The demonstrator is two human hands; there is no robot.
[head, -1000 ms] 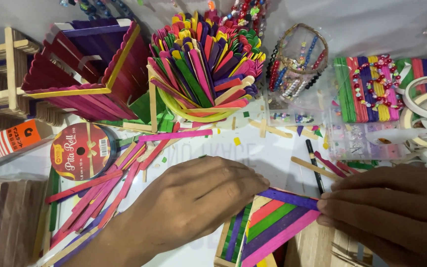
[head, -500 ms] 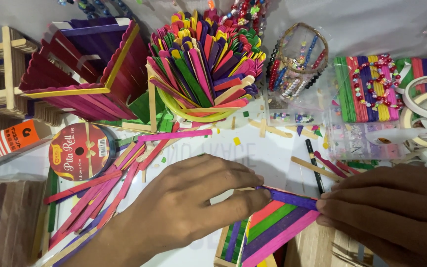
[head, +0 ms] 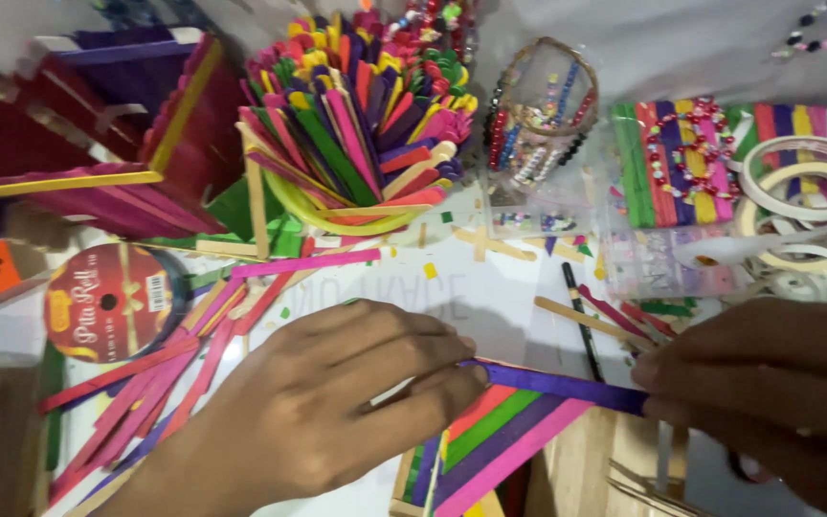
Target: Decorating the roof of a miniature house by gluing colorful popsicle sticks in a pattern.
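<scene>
Between our two hands, near the front edge of the white table (head: 500,297), we hold one flat purple wooden craft stick (head: 562,385) by both ends. Our left hand (head: 337,402) pinches its left tip between thumb and fingertips, and our right hand (head: 768,383) closes its fingertips on the right tip, so both grips are narrow and shut on the stick. Its long axis runs left to right across the scene, dipping slightly toward the right, and each hand sits at its own end, neither one nearer. The stick lies along the far edge of a panel of coloured sticks (head: 500,440) laid side by side in pink, green, purple and magenta, which slants away beneath it toward us; we cannot tell whether it touches that panel. Left of our left hand loose pink and red sticks (head: 155,383) fan out beside a red ribbon roll (head: 107,302). Farther off stand a yellow cup of mixed coloured sticks (head: 356,124) and a maroon stick box (head: 107,134).
</scene>
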